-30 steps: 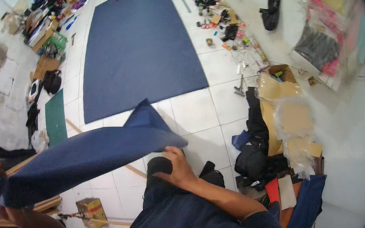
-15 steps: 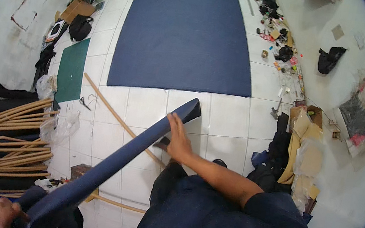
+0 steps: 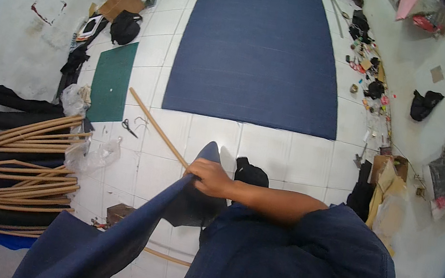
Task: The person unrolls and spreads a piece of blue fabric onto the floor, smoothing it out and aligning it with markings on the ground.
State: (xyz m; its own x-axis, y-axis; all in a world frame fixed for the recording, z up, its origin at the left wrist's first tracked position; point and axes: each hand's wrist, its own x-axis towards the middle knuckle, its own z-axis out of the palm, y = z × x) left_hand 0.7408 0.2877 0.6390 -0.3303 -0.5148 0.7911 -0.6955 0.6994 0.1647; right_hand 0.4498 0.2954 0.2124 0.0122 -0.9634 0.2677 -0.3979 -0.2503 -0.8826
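Observation:
A loose length of navy fabric (image 3: 122, 233) hangs in folds from my right hand (image 3: 211, 177), whose fingers are closed round its upper edge. Its lower part runs toward the bottom left and passes out of the picture. My left hand is out of view. Flat on the white tiles ahead lies a large navy cloth panel (image 3: 261, 53), its near edge a little beyond my right hand. A long thin tan stick (image 3: 158, 126) slants across the floor, with its near end hidden behind the hand and fabric.
To the left, bundled tan sticks (image 3: 26, 181) rest on dark folded fabric, beside a clear plastic bag (image 3: 94, 157). Scissors (image 3: 130, 128) lie near a green mat (image 3: 111, 82). A black bag (image 3: 125, 28) sits farther off. Small clutter (image 3: 376, 90) lines the right wall.
The navy fabric has gone from a long narrow roll to a loose, opened fold. My right hand has moved down and closed on its edge. My left hand has left the view.

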